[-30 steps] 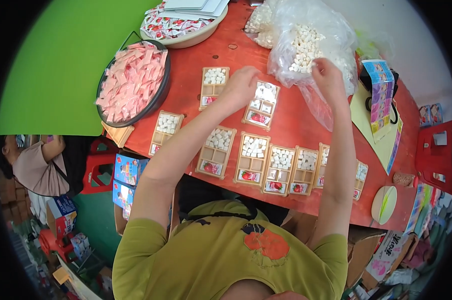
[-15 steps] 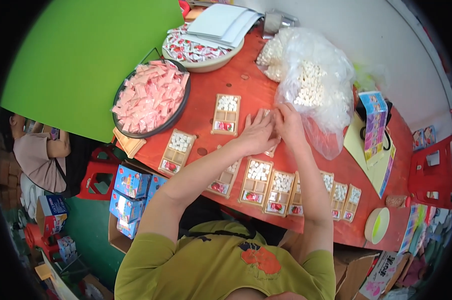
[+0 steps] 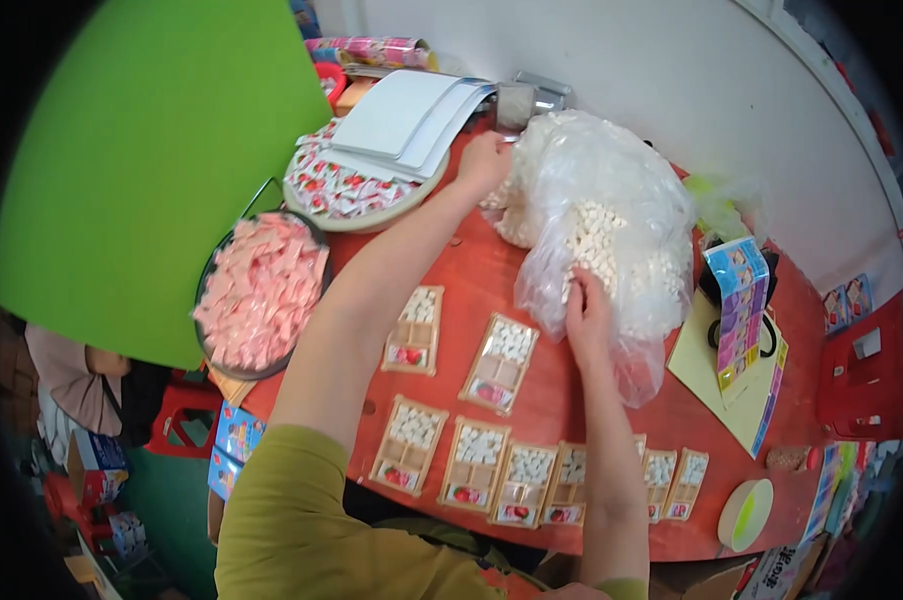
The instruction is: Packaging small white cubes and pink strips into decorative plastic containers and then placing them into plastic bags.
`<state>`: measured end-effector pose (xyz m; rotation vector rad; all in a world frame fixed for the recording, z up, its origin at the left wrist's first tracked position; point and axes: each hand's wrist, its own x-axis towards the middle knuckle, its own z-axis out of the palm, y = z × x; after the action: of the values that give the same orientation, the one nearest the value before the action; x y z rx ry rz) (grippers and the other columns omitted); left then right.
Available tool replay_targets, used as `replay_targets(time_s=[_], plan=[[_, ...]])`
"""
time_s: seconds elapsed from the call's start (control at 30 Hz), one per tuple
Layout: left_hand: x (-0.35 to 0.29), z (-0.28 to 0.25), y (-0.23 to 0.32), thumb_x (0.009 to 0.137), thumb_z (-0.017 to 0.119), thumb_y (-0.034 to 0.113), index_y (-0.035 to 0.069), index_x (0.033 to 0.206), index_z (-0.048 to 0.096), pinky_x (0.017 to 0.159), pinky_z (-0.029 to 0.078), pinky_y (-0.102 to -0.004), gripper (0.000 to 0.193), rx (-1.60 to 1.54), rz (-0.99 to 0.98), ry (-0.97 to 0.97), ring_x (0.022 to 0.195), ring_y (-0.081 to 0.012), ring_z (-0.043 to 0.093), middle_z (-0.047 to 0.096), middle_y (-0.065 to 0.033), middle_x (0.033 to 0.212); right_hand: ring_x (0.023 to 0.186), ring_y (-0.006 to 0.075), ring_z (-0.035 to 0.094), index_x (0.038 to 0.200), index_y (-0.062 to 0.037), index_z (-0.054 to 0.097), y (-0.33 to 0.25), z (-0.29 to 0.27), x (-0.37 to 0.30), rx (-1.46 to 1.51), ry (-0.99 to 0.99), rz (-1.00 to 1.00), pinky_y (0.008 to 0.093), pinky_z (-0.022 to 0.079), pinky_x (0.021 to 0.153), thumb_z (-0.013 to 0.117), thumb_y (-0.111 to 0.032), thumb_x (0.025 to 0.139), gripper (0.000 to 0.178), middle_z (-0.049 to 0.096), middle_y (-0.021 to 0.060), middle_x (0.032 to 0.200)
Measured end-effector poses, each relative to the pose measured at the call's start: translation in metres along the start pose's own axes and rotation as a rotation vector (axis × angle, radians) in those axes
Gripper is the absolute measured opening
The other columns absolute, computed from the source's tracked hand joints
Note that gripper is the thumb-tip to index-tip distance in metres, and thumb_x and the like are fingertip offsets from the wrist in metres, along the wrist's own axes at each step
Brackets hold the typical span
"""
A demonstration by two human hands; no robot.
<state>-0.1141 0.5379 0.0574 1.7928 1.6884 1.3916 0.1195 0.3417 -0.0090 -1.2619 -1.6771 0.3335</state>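
Observation:
My left hand (image 3: 485, 162) reaches to the far side of the table, its fingers curled beside the left edge of a big clear plastic bag (image 3: 637, 190). What they hold, if anything, is hidden. Small white pieces (image 3: 594, 235) fill the bag. At its near side, my right hand (image 3: 589, 308) has its fingers bent together against these pieces; I cannot make out what is between them. Just left of the right hand lies a tan compartment tray (image 3: 499, 362) with white pieces and a red-and-white packet. Another such tray (image 3: 412, 330) sits further left.
Several similar trays (image 3: 475, 462) line the near table edge. A dark basket (image 3: 322, 262) of pink packets and a pale basin (image 3: 357, 222) of strawberry-patterned packets, partly under white sheets (image 3: 397, 120), stand left. A clear container (image 3: 517, 105) is at the back; a green-lined bowl (image 3: 747, 515) at right.
Both hands have left the tray in the middle. My left hand has gone to the far side, my right hand to the bag. The view has shifted, so the table sits lower.

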Motion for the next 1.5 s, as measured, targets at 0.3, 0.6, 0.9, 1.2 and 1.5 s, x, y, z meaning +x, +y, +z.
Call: replay_targets(time_s=[0.3, 0.6, 0.9, 1.2, 1.5], plan=[[0.116, 0.063, -0.023, 0.082, 0.068, 0.014, 0.000, 0.136, 0.046, 0.106, 0.040, -0.0522, 0.060, 0.560, 0.484, 0.026, 0.134, -0.0488, 0.037, 0.042, -0.0240, 0.143, 0.096, 0.0286, 0.064, 0.113, -0.0003, 0.060, -0.010, -0.007, -0.004, 0.055, -0.018, 0.069, 0.0333, 0.050, 0.083, 0.054, 0.001, 0.093, 0.021, 0.063, 0.0164, 0.104], [0.087, 0.063, 0.002, 0.082, 0.070, 0.021, 0.000, 0.110, 0.062, 0.089, 0.052, -0.0491, 0.036, 0.586, 0.266, -0.165, 0.107, -0.0385, 0.062, 0.056, -0.0183, 0.114, 0.092, 0.0296, 0.063, 0.109, -0.0002, 0.060, -0.007, -0.007, -0.002, 0.069, -0.032, 0.035, 0.0321, 0.049, 0.080, 0.054, 0.004, 0.091, 0.020, 0.061, 0.0165, 0.102], [0.007, -0.065, 0.036, 0.084, 0.064, 0.023, -0.002, 0.103, 0.065, 0.065, 0.054, -0.0463, 0.032, 0.544, 0.369, 0.017, 0.076, -0.0345, 0.067, 0.068, -0.0209, 0.090, 0.101, 0.0221, 0.061, 0.110, -0.0005, 0.061, 0.010, -0.006, -0.009, 0.084, -0.041, 0.094, 0.0301, 0.047, 0.089, 0.048, -0.002, 0.095, 0.020, 0.063, 0.0132, 0.106], [-0.212, -0.316, 0.124, 0.092, 0.061, 0.025, 0.000, 0.106, 0.064, 0.065, 0.051, -0.0393, 0.029, 0.012, -0.386, -0.172, 0.073, -0.0246, 0.065, 0.069, -0.0161, 0.092, 0.087, 0.0289, 0.062, 0.107, 0.0006, 0.065, -0.004, -0.021, -0.006, -0.144, -0.021, -0.008, 0.0363, 0.052, 0.079, 0.059, -0.005, 0.090, 0.019, 0.061, 0.0169, 0.099], [-0.449, -0.413, 0.043, 0.097, 0.060, 0.018, -0.002, 0.103, 0.059, 0.043, 0.043, -0.0260, 0.021, -0.731, -0.924, 0.176, 0.051, -0.0120, 0.054, 0.062, -0.0066, 0.076, 0.087, 0.0159, 0.061, 0.115, -0.0021, 0.063, -0.090, -0.019, -0.037, -0.039, -0.053, 0.065, 0.0295, 0.050, 0.078, 0.059, -0.011, 0.095, 0.023, 0.064, 0.0092, 0.102]])
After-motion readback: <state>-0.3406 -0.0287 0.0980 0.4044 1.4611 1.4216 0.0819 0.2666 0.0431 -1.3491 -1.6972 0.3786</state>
